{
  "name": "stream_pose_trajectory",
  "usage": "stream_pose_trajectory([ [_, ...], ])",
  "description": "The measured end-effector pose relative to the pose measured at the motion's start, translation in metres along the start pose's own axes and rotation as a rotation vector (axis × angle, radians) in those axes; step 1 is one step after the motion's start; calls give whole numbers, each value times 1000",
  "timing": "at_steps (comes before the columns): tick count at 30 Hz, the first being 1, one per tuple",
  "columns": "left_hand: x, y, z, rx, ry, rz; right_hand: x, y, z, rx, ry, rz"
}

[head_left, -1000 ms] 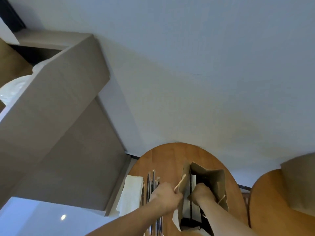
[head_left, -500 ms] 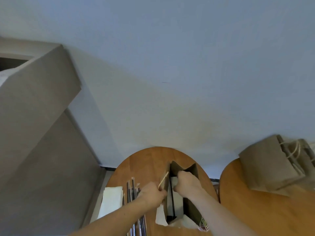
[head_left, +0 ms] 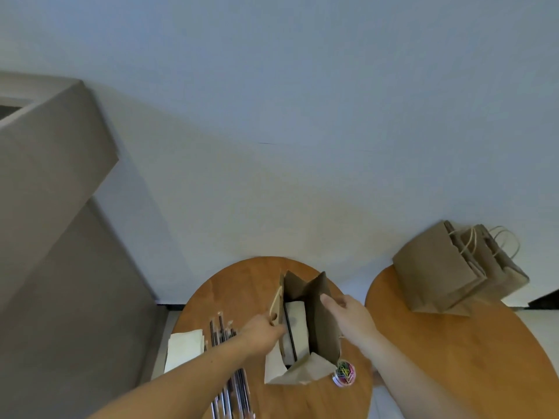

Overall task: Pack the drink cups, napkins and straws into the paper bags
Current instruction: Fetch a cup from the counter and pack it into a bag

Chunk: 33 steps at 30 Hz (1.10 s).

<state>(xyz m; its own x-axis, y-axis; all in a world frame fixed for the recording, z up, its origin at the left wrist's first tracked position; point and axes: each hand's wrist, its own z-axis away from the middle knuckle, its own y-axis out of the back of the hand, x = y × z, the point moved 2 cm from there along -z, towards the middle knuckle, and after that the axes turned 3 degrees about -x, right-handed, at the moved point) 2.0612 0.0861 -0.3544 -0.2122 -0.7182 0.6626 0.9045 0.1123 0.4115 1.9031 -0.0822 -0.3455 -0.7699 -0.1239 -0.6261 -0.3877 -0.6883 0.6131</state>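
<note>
An open brown paper bag [head_left: 322,328] stands on the round wooden table [head_left: 242,285]. Inside it I see a white napkin [head_left: 298,325] and a dark straw [head_left: 291,334]. My left hand [head_left: 260,331] grips the bag's left rim by the twine handle [head_left: 276,300]. My right hand [head_left: 348,313] pinches the bag's right rim at the top. Several wrapped dark straws [head_left: 222,331] lie on the table left of the bag, next to a stack of napkins [head_left: 184,349]. No drink cups are in view.
Two or three brown paper bags [head_left: 453,273] with twine handles stand on a second wooden table [head_left: 453,352] to the right. A small tub of coloured paper clips [head_left: 344,373] sits at the open bag's front right corner. A grey cabinet [head_left: 54,207] rises at the left.
My right hand came up out of the bag and moved right to its rim, pulling the mouth wider. The view panned right, showing more of the other bags.
</note>
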Motion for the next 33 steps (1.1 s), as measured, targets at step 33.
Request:
stream_pose_trajectory([
  [33,53,-36,-16,385,147,-340,-6,20,-48,-171,757,456],
])
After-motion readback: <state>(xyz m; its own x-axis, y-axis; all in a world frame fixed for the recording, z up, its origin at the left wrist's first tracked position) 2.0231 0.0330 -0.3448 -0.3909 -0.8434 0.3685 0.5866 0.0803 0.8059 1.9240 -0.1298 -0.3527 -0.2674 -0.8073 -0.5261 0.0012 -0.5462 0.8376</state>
